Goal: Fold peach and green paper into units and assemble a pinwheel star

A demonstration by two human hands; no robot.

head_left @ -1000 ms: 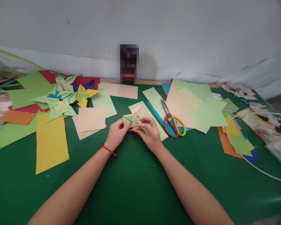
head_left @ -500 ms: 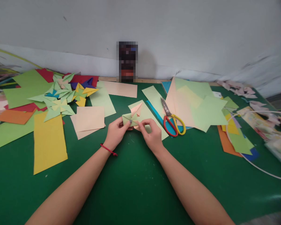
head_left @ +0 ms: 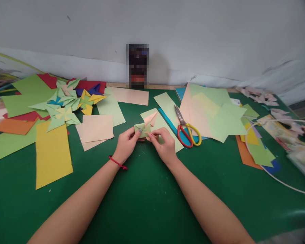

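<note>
Green-and-pink folded paper [head_left: 145,130], red bracelet [head_left: 118,163], green tabletop [head_left: 144,203]

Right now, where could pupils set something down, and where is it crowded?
Bare green table lies between the left forearm and right forearm, between the left one and the yellow sheet, and right of the other, below the orange sheet. Crowded: around the folded stars and scissors, and beyond the folded paper in hand.

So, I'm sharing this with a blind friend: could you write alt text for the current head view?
A person's left hand and right hand hold a small folded green-and-pink paper at a green table. Red-and-yellow-handled scissors lie to the right, folded paper stars to the left, and loose sheets on both sides.
</note>
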